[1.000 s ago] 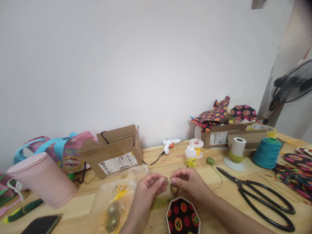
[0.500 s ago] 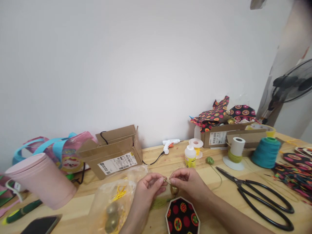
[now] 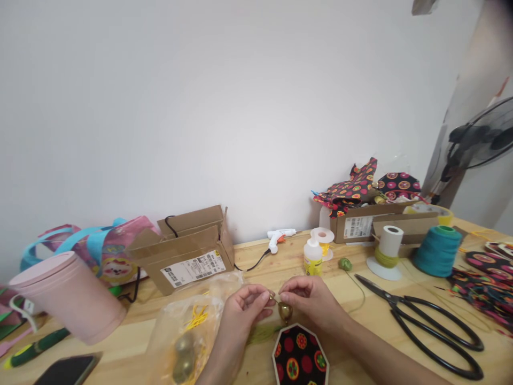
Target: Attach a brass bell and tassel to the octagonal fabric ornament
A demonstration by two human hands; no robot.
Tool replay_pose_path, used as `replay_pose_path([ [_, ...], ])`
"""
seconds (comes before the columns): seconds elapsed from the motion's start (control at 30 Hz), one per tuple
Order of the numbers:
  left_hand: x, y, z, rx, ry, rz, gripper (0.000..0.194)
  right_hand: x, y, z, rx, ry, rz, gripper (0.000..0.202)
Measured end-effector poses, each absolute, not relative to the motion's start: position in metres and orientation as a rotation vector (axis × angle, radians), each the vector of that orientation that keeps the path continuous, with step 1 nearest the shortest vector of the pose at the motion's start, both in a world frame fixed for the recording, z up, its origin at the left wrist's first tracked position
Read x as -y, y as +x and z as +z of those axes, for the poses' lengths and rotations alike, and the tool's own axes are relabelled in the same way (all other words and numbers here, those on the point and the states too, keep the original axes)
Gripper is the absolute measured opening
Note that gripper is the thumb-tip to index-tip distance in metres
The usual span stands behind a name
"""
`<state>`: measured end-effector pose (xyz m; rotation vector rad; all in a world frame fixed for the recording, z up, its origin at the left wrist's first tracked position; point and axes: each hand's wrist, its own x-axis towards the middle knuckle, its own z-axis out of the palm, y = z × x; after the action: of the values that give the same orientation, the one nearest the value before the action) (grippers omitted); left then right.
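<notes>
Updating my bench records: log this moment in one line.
left hand: pinching small gold piece; right hand: beside gold bell-shaped piece; patterned panel: close by; scissors: on table

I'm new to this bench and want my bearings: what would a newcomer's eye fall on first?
Probably, at lower centre, the left hand pinching a small golden piece, the right hand close beside it, and a black patterned panel nearer the camera. Then perhaps the scissors at right, the teal thread cone behind them, and the pink tumbler at far left.
</notes>
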<state>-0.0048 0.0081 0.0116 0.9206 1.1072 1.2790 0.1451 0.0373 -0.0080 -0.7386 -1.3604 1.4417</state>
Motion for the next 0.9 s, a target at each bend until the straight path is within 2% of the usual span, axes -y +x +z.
replay_pose_path([
  [0.27,-0.0077,-0.0031,0.0130,-1.113,0.966,1.298,0.020,-0.0352,0.1460,-0.0002,1.379,-0.765,1.371,0.014],
  [0.63,-0.0101,-0.0054,0.0070,-1.057,1.021,1.254,0.015,-0.0339,0.1437,-0.0053,1.337,-0.787,1.469,0.014],
  [0.9,-0.0080,-0.0030,0.0123,-1.139,1.011,1.306,0.019,-0.0361,0.1449,-0.0039,1.354,-0.761,1.430,0.014],
])
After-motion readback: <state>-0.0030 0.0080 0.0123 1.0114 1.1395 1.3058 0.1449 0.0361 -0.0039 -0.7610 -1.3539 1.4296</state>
